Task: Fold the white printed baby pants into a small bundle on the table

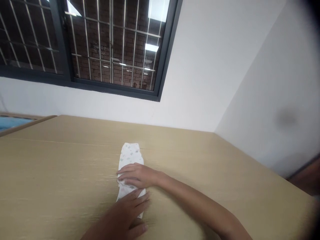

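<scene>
A white cloth with a small print lies folded into a narrow strip on the tan tabletop, its far end uncovered. Across its middle rests my right hand, palm down with fingers stretched out to the left. My left hand lies over the near part of the same cloth, its fingers apart and pointing right. Both hands press flat on the fabric rather than gripping it. The cloth's near end is partly hidden under my left hand.
The tan tabletop extends to a white wall at the back and right. A dark-framed window with metal bars is above it. Something blue shows beyond a wooden edge at the far left.
</scene>
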The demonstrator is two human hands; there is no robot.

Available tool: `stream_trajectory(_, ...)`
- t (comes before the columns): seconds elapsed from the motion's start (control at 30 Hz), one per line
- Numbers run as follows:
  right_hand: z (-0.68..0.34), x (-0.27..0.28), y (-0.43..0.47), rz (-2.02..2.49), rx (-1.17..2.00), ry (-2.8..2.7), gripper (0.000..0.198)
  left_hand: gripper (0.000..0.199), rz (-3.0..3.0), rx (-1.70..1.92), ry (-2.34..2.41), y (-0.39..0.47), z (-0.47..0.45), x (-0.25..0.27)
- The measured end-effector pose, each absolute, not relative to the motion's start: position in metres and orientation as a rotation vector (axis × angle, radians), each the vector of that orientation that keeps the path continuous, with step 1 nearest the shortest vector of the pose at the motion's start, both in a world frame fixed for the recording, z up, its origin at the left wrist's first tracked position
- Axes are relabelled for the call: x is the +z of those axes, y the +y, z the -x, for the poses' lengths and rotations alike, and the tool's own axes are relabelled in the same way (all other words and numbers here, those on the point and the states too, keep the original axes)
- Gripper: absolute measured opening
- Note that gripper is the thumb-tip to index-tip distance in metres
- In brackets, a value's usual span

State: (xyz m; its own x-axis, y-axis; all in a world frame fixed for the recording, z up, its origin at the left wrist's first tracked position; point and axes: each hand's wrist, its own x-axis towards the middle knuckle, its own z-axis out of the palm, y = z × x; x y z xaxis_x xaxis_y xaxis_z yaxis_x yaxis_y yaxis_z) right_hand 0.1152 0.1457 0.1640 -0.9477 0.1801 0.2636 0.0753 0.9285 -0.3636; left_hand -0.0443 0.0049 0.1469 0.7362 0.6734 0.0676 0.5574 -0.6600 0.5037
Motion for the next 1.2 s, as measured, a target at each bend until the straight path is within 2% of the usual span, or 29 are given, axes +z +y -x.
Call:
stream_trajectory(0.2,-0.125,0.161,0.129,0.169,0.679,-2.946,0.048,0.074,-2.469,0.309,0.771,0.012,0.043,0.158)
stream_trajectory(0.37,-0.121,0.158,0.129,0.323,0.743,-3.044,0.056,0.074,-2.524,0.191,0.769,0.006,0.037,0.175)
stream_trajectory(0.5,-0.114,0.155,0.138,0.365,0.643,-3.112,0.058,0.080,-2.592,0.190,0.760,0.004,0.036,0.167)
stream_trajectory(0.6,-0.108,0.147,0.152,0.342,0.521,-3.082,0.057,0.084,-2.642,0.370,0.762,0.001,0.039,0.155)
stream_trajectory(0.7,-0.105,0.139,0.171,0.396,0.460,-3.020,0.059,0.080,-2.659,0.504,0.729,-0.001,0.041,0.149)
stream_trajectory(0.9,-0.102,0.131,0.224,0.514,0.426,-2.981,0.060,0.069,-2.657,0.499,0.692,0.008,0.038,0.139)
stream_trajectory(1.2,-0.095,0.121,0.288,0.652,0.316,-2.958,0.060,0.067,-2.788,0.506,0.684,0.020,0.031,0.111)
